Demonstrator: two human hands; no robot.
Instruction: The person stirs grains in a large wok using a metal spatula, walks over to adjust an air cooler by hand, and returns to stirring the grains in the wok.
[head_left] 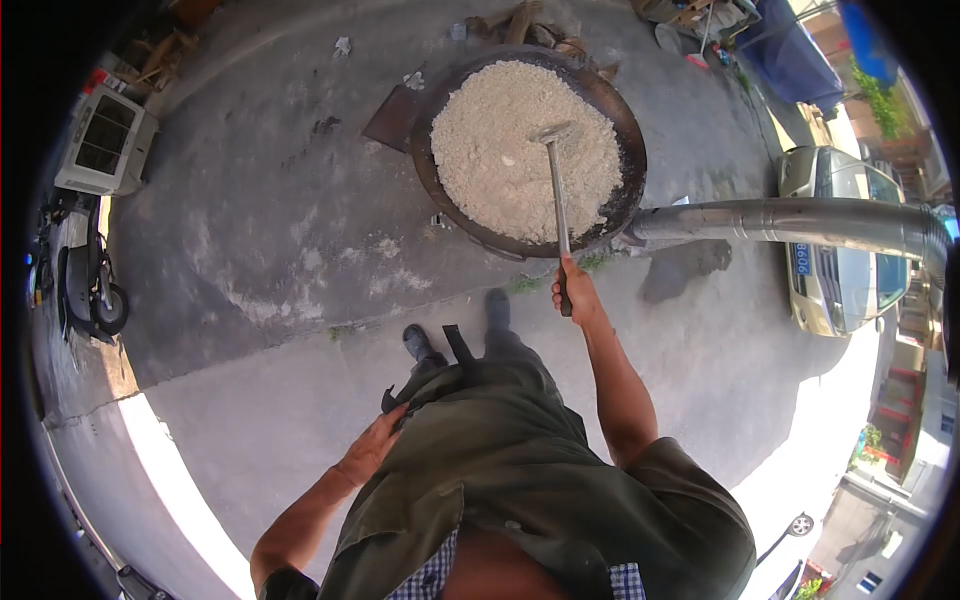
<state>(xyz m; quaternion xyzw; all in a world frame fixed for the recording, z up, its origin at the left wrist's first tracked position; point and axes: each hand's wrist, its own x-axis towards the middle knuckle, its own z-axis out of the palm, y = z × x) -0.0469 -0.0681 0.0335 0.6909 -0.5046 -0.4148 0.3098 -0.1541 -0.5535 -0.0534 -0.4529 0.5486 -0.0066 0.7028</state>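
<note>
My right hand (577, 290) is closed round the dark grip of a long-handled metal spatula (558, 195). The spatula's head rests in a pale, crumbly, grain-like mass (500, 140), whose exact kind I cannot make out. This mass fills most of a large, dark, round wok (425, 165). Low on the left, my left hand (373, 445) lies against the side of the dark green apron (470, 430), fingers stretched out along the cloth. Part of its fingertips is hidden at the apron's edge.
A metal pipe (780, 218) runs right from the wok towards a parked car (830, 240). Firewood (520, 22) lies behind the wok, and a rusty plate (390, 118) sits at its left. A white cabinet-like appliance (108, 140) and a motorbike (88, 280) stand far left.
</note>
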